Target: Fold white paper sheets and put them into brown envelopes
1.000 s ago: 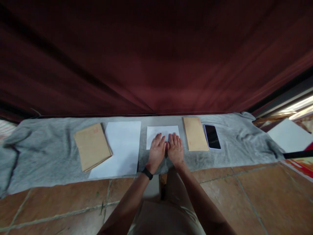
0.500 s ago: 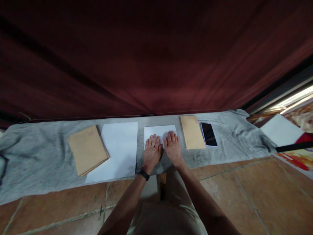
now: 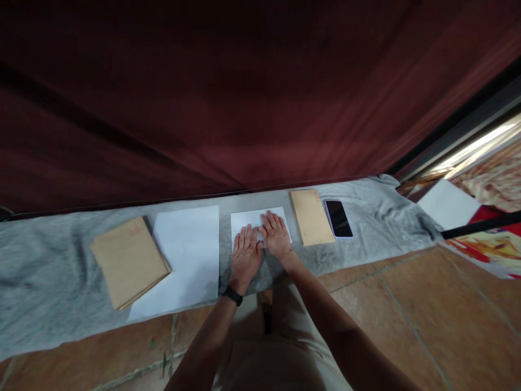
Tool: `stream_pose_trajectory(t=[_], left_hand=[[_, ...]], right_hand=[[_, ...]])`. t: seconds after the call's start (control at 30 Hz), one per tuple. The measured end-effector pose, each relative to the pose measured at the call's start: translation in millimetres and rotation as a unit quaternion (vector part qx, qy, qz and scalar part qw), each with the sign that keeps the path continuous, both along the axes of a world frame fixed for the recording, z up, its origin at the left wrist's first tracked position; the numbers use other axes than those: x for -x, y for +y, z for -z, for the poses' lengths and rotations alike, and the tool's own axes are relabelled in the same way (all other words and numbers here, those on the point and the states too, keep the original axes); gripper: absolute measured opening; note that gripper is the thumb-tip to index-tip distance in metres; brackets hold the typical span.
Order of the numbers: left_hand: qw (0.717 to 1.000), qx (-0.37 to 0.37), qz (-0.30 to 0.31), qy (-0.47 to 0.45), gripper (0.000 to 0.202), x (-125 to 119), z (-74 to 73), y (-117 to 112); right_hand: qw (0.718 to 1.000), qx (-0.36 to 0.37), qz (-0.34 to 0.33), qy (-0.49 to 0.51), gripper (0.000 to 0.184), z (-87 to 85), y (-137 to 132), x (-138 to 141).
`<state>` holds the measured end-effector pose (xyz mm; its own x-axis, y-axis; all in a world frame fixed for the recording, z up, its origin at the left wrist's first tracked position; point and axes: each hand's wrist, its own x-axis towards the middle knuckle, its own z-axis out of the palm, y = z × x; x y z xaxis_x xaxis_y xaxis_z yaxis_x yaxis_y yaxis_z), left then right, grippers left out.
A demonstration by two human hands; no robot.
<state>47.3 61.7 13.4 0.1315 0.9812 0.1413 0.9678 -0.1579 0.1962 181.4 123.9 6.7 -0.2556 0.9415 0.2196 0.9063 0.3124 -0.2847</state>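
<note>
A white sheet of paper (image 3: 248, 218), small and apparently folded, lies on the grey cloth in front of me. My left hand (image 3: 245, 256) rests flat on its lower left part, fingers stretched out, a dark band around the wrist. Flat on the right part of the same paper is my right hand (image 3: 275, 234), its fingers also extended and the thumb close to the left hand. The paper's near edge is mostly hidden under both hands. Just to the right lies a brown envelope (image 3: 312, 217), with a phone (image 3: 338, 219) beside it, screen up.
On the left, a stack of brown envelopes (image 3: 129, 260) overlaps larger white paper (image 3: 187, 255). The grey cloth (image 3: 378, 222) covers a long narrow surface against a dark red upright panel (image 3: 252, 119). Tiled floor (image 3: 407, 304) runs below. At far right lies another white sheet (image 3: 448, 205).
My right hand has slid left and slightly up across the paper, closer to my left hand. The camera view has turned a little, so everything sits further left.
</note>
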Motion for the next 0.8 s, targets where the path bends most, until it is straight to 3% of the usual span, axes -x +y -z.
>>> stream_pose_trajectory(t=[0.2, 0.3, 0.53, 0.67, 0.8], left_hand=[[1.0, -0.01, -0.01, -0.018, 0.055, 1, -1.2, -3], [0.999, -0.006, -0.036, -0.029, 0.055, -9, -6.1, 1], [0.997, -0.014, 0.007, -0.07, 0.054, -47, -15.6, 44], [0.998, -0.005, -0.023, -0.066, 0.059, -35, -4.1, 60], [0.998, -0.011, -0.033, -0.051, 0.062, -10, 6.0, 58]], right_hand=[[1.0, -0.02, 0.024, 0.002, 0.055, 8.7, -4, -26], [0.999, -0.025, 0.024, 0.0, 0.056, 10.2, -7, -29], [0.999, -0.017, 0.009, -0.03, 0.055, 6.5, -9, -30], [0.999, -0.033, 0.021, -0.026, 0.052, 10.8, -7, -29], [0.999, -0.042, 0.016, -0.016, 0.055, 17.1, -6, -29]])
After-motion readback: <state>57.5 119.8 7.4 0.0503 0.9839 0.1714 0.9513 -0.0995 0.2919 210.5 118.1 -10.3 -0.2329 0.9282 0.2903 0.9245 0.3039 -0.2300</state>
